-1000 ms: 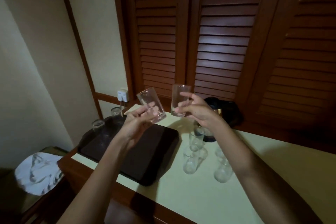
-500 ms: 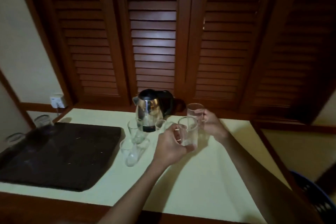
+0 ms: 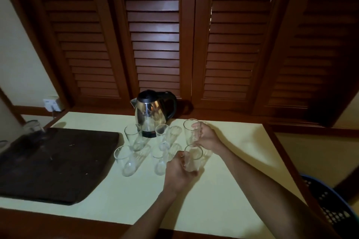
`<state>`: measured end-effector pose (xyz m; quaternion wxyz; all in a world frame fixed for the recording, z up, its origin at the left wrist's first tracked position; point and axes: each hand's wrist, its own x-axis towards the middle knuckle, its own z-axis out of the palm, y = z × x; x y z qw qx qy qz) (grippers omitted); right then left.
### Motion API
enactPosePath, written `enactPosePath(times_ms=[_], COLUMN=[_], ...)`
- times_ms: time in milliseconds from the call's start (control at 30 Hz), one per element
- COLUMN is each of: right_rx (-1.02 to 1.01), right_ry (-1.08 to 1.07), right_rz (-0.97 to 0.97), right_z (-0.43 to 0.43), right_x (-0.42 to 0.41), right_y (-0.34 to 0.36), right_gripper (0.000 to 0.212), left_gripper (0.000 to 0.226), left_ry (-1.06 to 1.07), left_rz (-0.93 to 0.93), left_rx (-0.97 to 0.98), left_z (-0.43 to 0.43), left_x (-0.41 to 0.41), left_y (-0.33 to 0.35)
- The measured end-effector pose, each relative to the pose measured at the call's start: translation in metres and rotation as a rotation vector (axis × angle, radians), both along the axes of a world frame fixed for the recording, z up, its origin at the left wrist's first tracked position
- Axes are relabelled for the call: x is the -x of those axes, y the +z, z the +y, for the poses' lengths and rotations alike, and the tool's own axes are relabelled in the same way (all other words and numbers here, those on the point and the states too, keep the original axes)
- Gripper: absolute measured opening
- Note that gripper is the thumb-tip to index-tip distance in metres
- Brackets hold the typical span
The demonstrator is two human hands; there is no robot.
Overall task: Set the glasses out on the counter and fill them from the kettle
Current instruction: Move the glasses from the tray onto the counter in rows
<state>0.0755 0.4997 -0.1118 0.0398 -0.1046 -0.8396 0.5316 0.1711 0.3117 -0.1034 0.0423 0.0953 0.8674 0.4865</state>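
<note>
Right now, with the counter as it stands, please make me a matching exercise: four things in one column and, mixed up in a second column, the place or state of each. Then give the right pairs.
Things
1. kettle
2. dark tray
3. blue basket
4. right hand

Places or states
A. lies on the left part of the counter
B. grips a glass
C. stands at the back of the counter, lid closed
D. sits beyond the counter's right edge

Pairs: 1-C, 2-A, 3-D, 4-B
</note>
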Motion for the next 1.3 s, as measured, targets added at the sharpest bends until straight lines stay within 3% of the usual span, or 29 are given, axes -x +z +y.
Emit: enactPosePath(times_ms=[400,500,567,633,700,767,900,1033,1133,1300], right_rx=[-0.029,-0.114,-0.225,-0.338,-0.402,-0.413,-0.436,-0.416,-0.423,-0.44], right_ry=[0.028,0.037,0.08,-0.007,-0.132,-0.172,-0.031,0.137,0.363,0.644], right_rz=[-0.028,-0.077,-0.188,-0.197,-0.058,0.083,0.293,0.416,0.42,0.301], right_z=[0.0,-0.006,-0.003,0.003,0.004,-0.008,-0.07,-0.161,-0.238,-0.365], right_x=[0.028,0.018,0.016,0.015,0.014,0.009,0.014,0.032,0.049,0.091], right_y=[-0.032,-0.011,0.005,0.021,0.04,0.067,0.106,0.119,0.12,0.111], right_gripper=[0.078,0.087,0.089,0.084,0.073,0.065,0.047,0.033,0.029,0.031], left_gripper=[0.031,0.03,0.044,0.071,0.079,0.07,0.048,0.042,0.035,0.02], left_ry=[-0.002,-0.027,-0.051,-0.05,-0.02,0.01,0.11,0.292,0.417,0.516], left_rz=[0.009,0.043,0.048,0.07,0.125,0.206,0.312,0.365,0.396,0.2], left_rx=[0.0,0.041,0.076,0.114,0.135,0.122,0.127,0.249,0.431,0.75], left_z=[0.006,0.005,0.0,-0.013,-0.031,-0.053,-0.108,-0.186,-0.261,-0.377], left_x=[0.003,0.002,0.0,-0.001,0.0,0.005,0.03,0.061,0.08,0.11], left_y=[0.003,0.006,0.009,0.016,0.032,0.059,0.107,0.124,0.123,0.104])
